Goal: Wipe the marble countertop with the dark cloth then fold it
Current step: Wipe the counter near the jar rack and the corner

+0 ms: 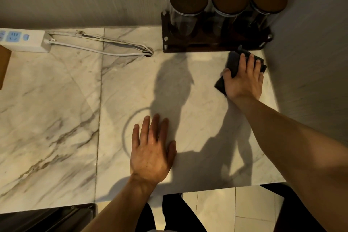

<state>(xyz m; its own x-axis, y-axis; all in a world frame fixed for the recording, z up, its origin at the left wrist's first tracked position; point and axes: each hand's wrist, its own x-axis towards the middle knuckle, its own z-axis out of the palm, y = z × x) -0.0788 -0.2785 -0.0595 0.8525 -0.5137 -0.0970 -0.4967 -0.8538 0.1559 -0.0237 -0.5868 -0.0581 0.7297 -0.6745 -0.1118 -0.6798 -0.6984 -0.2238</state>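
Note:
The marble countertop (56,109) is white with grey-brown veins and fills most of the view. A dark cloth (234,64) lies bunched at the far right corner, just in front of the jar rack. My right hand (243,79) presses flat on top of the cloth, fingers spread over it and the thumb curled round its left edge. My left hand (152,149) rests palm down on the bare marble near the front edge, fingers apart, holding nothing. A faint ring mark (125,133) shows on the stone beside it.
A dark wooden rack (207,45) with three lidded glass jars (188,5) stands against the back wall. A white power strip (22,40) and its cable (105,47) lie at the back left. The right wall (310,43) closes the corner. Floor tiles (216,209) lie below the front edge.

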